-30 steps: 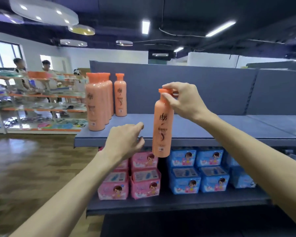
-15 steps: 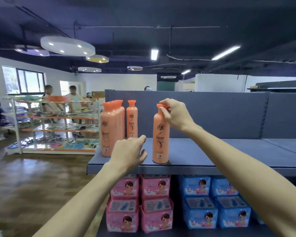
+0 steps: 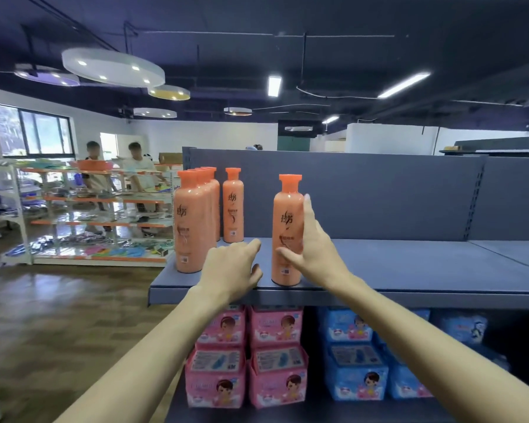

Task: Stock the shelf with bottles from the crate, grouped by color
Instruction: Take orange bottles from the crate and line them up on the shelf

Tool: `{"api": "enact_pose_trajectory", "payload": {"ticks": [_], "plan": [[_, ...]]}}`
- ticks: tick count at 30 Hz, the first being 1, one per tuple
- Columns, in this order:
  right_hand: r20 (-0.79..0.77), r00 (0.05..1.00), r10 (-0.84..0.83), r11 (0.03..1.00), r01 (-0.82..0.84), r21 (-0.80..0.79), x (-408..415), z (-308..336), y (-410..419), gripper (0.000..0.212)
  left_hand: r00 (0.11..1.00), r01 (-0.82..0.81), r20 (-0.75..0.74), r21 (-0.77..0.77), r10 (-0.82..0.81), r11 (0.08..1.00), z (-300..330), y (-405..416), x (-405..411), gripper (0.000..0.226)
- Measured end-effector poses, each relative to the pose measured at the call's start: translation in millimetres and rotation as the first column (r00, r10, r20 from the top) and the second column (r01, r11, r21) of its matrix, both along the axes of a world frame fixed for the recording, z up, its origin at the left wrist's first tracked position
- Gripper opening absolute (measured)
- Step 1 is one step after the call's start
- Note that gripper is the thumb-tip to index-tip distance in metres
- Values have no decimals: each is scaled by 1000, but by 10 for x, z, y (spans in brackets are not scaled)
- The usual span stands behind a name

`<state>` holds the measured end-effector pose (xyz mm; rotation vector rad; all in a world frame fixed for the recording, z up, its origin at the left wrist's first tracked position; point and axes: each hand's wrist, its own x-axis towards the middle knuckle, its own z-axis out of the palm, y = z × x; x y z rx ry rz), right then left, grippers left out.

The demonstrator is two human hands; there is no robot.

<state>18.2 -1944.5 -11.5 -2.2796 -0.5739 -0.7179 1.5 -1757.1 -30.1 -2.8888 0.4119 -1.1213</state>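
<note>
Orange bottle (image 3: pixel 287 230) now set upright at shelf (image 3: pixel 409 296) front edge; cap grip dropped, right hand (image 3: pixel 313 253) moved to side, fingers straight against it. Left hand (image 3: pixel 232 268) relaxed, empty. Shift toward orange group (image 3: pixel 196 218) judged pending.

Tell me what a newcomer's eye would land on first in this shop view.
First, the orange bottle standing upright near the front edge of the grey shelf, with the right hand against its side, fingers straight. To its left, a row of matching orange bottles runs front to back, and the left hand hovers between them. Below, pink packs and blue packs fill the lower shelf.
</note>
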Motion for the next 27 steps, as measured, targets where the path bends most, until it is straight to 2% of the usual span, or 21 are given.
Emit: {"api": "enact_pose_trajectory", "payload": {"ticks": [9, 14, 27], "plan": [[-162, 986, -36, 999, 30, -39, 166, -198, 71, 82, 998, -64, -4, 2, 64, 998, 19, 129, 63, 31], [-204, 977, -68, 992, 45, -119, 186, -107, 214, 46, 992, -120, -32, -6, 120, 993, -2, 253, 108, 29], [-195, 979, -60, 992, 36, -122, 666, -102, 742, 43, 984, -178, -19, 45, 179, 983, -7, 542, 301, 18]]}}
